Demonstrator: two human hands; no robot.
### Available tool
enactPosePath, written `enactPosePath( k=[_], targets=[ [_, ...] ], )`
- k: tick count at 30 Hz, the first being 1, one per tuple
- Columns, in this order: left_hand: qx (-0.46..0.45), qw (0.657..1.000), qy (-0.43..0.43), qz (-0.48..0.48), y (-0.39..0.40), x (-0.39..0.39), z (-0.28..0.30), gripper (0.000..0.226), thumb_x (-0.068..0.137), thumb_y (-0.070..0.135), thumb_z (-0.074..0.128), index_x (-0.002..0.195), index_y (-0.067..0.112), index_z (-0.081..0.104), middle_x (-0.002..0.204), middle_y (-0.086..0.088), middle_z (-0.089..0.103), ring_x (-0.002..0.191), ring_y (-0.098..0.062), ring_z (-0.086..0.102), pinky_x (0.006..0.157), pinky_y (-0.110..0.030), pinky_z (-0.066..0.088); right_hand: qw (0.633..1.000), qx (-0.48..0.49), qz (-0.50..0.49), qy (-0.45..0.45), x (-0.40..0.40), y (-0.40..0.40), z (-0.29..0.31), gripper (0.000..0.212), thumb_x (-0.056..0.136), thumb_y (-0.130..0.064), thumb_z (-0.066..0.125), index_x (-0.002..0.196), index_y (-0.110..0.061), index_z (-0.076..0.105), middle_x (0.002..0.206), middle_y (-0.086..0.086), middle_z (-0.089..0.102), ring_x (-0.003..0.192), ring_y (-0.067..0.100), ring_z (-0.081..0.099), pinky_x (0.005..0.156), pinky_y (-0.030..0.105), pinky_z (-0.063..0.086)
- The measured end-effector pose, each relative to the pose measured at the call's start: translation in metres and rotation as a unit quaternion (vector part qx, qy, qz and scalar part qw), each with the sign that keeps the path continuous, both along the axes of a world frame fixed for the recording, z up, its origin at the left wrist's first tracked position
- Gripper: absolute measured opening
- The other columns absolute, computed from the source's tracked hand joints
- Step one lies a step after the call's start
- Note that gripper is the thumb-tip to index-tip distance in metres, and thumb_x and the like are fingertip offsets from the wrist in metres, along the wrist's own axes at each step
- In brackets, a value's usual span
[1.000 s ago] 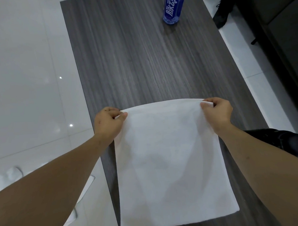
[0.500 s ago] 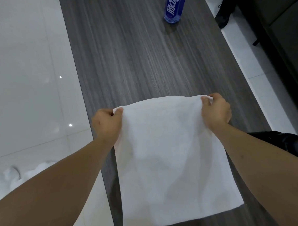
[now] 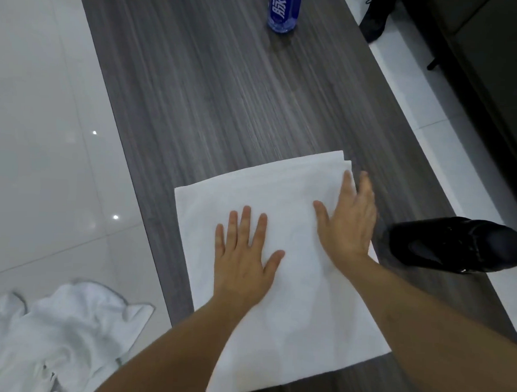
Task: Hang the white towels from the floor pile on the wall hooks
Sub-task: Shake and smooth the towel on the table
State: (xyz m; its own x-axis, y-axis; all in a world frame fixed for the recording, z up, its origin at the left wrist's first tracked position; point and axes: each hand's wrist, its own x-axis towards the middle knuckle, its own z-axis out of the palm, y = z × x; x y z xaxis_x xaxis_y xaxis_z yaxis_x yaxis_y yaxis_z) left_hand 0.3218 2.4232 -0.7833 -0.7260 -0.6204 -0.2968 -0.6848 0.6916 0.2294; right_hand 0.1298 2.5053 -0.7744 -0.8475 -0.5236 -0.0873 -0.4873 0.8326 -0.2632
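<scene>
a folded white towel [image 3: 279,300] lies flat on the near end of a dark wood-grain table [image 3: 225,105], its layered edges showing at the far right corner. its left edge runs close to the table's left edge, and its near edge stops just short of the bottom of the view.

both hands lie palm-down on top of the towel. the left hand [image 3: 244,263] rests on the towel's middle, fingers straight and slightly spread, thumb angled out to the right. the right hand [image 3: 349,220] rests on the towel's right side toward the far corner, fingers straight and close together, its outer edge reaching over the towel's right border. neither hand pinches or curls around the cloth; they only press flat on it. the two hands are near each other but not touching.

on the pale tiled floor [image 3: 41,127] to the left of the table, a crumpled pile of white towels [image 3: 55,335] sits well apart from the folded one. a blue bottle [image 3: 283,10] stands upright at the far end of the table. a black shoe [image 3: 456,244] shows at the table's right edge, just beside the right hand.
</scene>
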Motion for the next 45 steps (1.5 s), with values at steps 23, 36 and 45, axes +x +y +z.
enactPosePath(
  k=[23, 36, 45],
  targets=[
    [-0.015, 0.996, 0.069, 0.052, 0.046, 0.042, 0.023, 0.047, 0.101, 0.044, 0.036, 0.127, 0.013, 0.059, 0.143, -0.011, 0.05, 0.139, -0.032, 0.037, 0.121, -0.047, 0.02, 0.995, 0.009, 0.099, -0.001, 0.081, 0.068, 0.013, 0.032, 0.097, -0.024, 0.053, 0.126, -0.013, 0.062, 0.135, 0.009, 0.057, 0.121, 0.032, 0.049, 0.1, 0.047, 0.04],
    [-0.007, 0.993, 0.099, -0.07, -0.01, -0.042, 0.01, 0.026, 0.096, 0.037, 0.056, 0.105, 0.014, 0.066, 0.107, 0.0, 0.058, 0.099, -0.024, 0.05, 0.087, -0.036, 0.038, 0.996, -0.069, -0.007, -0.055, 0.021, 0.043, -0.003, 0.015, 0.095, -0.006, 0.056, 0.104, -0.01, 0.067, 0.108, 0.008, 0.057, 0.104, 0.026, 0.049, 0.076, 0.029, 0.036],
    [0.011, 0.997, 0.079, 0.009, -0.006, -0.049, 0.021, 0.018, 0.103, 0.032, 0.043, 0.103, 0.018, 0.054, 0.104, 0.001, 0.059, 0.092, -0.02, 0.046, 0.081, -0.033, 0.037, 0.993, -0.064, 0.078, -0.056, 0.011, 0.038, 0.009, 0.02, 0.085, 0.001, 0.049, 0.093, -0.017, 0.052, 0.095, -0.001, 0.056, 0.095, 0.023, 0.05, 0.078, 0.03, 0.033]
  ],
)
